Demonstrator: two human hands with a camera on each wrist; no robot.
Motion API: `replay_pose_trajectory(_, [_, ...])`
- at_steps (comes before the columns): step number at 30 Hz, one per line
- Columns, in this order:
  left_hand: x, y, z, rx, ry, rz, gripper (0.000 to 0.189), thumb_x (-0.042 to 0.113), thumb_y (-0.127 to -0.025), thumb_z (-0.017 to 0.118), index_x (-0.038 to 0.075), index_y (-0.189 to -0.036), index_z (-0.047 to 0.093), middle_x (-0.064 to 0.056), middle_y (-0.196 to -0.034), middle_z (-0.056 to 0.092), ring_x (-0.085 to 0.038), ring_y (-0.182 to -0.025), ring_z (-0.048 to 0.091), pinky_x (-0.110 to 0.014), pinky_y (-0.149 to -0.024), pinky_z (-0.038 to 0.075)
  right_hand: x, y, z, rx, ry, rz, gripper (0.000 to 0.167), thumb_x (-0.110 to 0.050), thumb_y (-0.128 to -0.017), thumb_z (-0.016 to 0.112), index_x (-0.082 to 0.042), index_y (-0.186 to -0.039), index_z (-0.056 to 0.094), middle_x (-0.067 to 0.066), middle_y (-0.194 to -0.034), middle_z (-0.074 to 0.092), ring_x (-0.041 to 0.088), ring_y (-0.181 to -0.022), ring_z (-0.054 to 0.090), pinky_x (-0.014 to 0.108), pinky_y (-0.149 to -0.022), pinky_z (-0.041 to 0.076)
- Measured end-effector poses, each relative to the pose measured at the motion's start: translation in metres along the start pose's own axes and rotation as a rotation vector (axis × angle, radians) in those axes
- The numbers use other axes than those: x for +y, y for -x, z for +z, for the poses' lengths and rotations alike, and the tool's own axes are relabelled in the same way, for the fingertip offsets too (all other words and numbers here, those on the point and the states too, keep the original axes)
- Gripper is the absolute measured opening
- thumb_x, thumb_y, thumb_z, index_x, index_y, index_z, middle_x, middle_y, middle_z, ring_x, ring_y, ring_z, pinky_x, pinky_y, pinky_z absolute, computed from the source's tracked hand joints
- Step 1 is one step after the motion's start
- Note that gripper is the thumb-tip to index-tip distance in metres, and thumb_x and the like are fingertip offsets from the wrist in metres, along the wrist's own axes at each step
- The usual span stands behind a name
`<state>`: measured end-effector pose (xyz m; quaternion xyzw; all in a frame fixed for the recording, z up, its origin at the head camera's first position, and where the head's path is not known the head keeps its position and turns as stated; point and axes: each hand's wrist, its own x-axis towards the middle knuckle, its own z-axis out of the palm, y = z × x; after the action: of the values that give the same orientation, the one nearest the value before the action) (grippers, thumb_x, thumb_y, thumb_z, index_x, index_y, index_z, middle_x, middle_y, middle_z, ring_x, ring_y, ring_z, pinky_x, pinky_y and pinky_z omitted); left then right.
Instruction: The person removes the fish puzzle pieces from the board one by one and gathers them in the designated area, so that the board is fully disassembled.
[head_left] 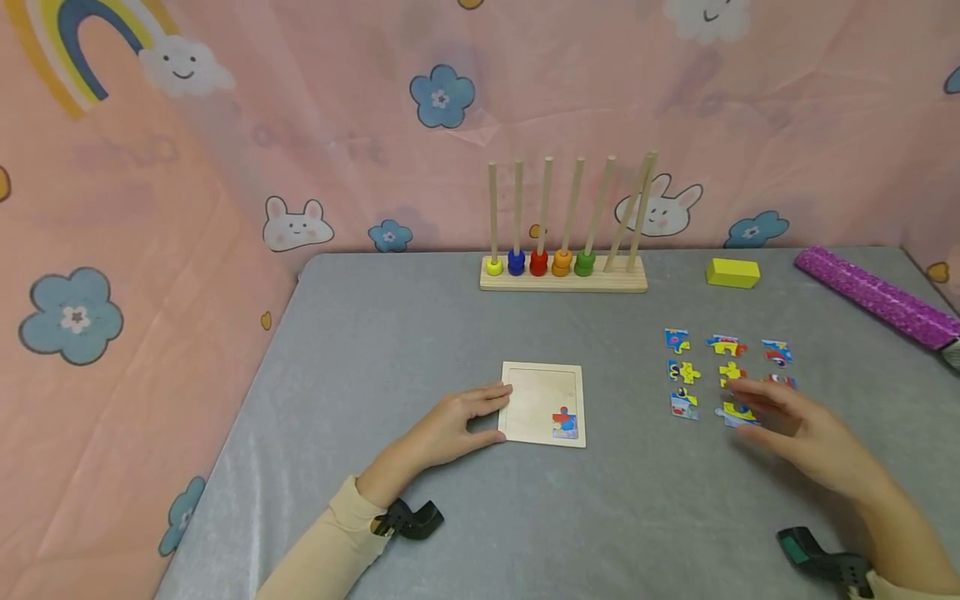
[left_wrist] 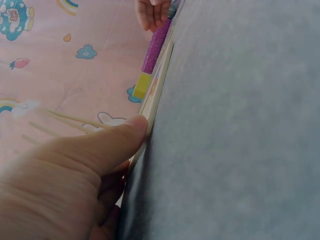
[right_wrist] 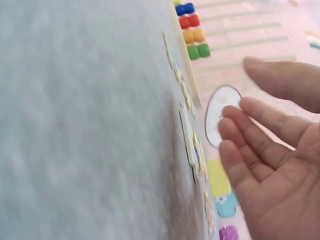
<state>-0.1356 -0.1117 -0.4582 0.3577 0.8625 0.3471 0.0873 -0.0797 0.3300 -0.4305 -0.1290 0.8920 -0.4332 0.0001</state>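
A shallow wooden puzzle tray (head_left: 536,396) lies flat on the table. One red and blue puzzle piece (head_left: 566,424) sits in its lower right corner. My left hand (head_left: 461,427) grips the tray's left side, thumb near the bottom corner and fingers higher up; in the left wrist view, the thumb (left_wrist: 122,135) meets the rim. To the right, several loose puzzle pieces (head_left: 684,372) lie in rows. Over the lower ones hovers my right hand (head_left: 813,437), fingers loosely bent and apart. The right wrist view shows nothing in this hand (right_wrist: 280,155). It partly hides some pieces.
At the back of the grey table (head_left: 360,333) stands a wooden peg rack (head_left: 562,283) with coloured beads. A yellow block (head_left: 732,273) and a glittery purple tube (head_left: 877,296) lie at the back right. Pink patterned cloth (head_left: 337,125) hangs behind.
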Motion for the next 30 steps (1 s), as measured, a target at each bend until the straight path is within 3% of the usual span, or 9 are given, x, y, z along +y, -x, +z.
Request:
replay_pose_trajectory(10, [0.002,0.000,-0.001,0.001,0.004,-0.010,0.056,0.021,-0.086,0.071,0.002,-0.135,0.051,-0.005,-0.144,0.048,-0.020,-0.136,0.040,-0.037,-0.107,0.039,-0.029,-0.023,0.023,-0.112,-0.033,-0.187,0.050,0.003,-0.082,0.069,0.003,-0.128,0.052,-0.018,-0.127,0.055,-0.012,-0.113,0.050,0.001,-0.092,0.036])
replay_pose_trajectory(17, [0.003,0.000,-0.001,-0.003,0.010,-0.021,0.057,0.021,-0.086,0.071,0.002,-0.135,0.050,-0.005,-0.144,0.047,-0.021,-0.136,0.040,-0.038,-0.107,0.040,-0.055,-0.045,0.053,-0.180,0.006,-0.148,0.050,-0.011,-0.085,0.071,-0.004,-0.130,0.052,0.012,-0.128,0.058,-0.012,-0.114,0.048,0.002,-0.092,0.035])
replay_pose_trajectory(24, [0.001,0.001,0.000,-0.001,0.005,-0.022,0.057,0.022,-0.086,0.071,0.003,-0.136,0.050,-0.004,-0.145,0.046,-0.020,-0.136,0.040,-0.037,-0.107,0.039,-0.073,-0.063,0.083,-0.248,0.034,-0.154,0.050,-0.014,-0.084,0.072,-0.004,-0.129,0.054,0.008,-0.127,0.060,0.021,-0.115,0.057,0.022,-0.096,0.047])
replay_pose_trajectory(30, [0.002,0.001,0.000,0.006,0.010,-0.012,0.056,0.022,-0.087,0.070,0.003,-0.136,0.050,-0.004,-0.144,0.047,-0.021,-0.136,0.040,-0.038,-0.107,0.040,-0.079,-0.072,0.104,-0.289,0.035,-0.141,0.051,-0.016,-0.082,0.074,-0.006,-0.129,0.056,0.006,-0.125,0.061,0.022,-0.112,0.058,0.035,-0.096,0.049])
